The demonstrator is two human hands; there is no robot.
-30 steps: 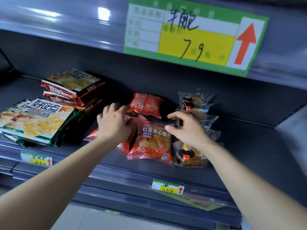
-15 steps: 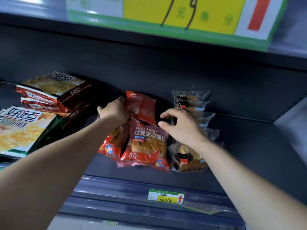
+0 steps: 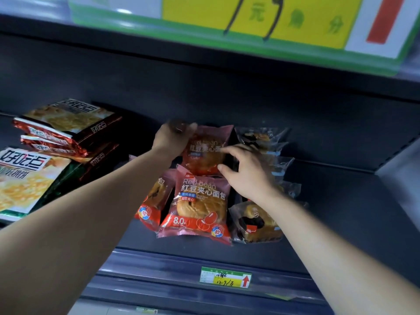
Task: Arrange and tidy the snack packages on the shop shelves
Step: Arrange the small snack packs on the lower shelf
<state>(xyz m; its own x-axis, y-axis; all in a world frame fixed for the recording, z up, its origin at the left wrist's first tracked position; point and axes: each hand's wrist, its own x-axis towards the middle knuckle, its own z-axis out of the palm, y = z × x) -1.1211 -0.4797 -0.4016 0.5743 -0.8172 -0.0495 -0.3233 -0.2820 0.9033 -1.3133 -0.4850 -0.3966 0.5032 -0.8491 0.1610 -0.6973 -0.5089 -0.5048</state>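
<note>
The left hand [image 3: 172,138] grips the rear red bean pack [image 3: 204,156] at its top, the right hand [image 3: 246,178] pinches its edge.

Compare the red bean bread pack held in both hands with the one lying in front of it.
The held pack is tilted up off the shelf, gripped by the left hand and right hand; the front pack lies flat. The held pack looks blurred and dim; the front pack's print reads sharply. Both are pink-red red bean bread wrappers.
</note>
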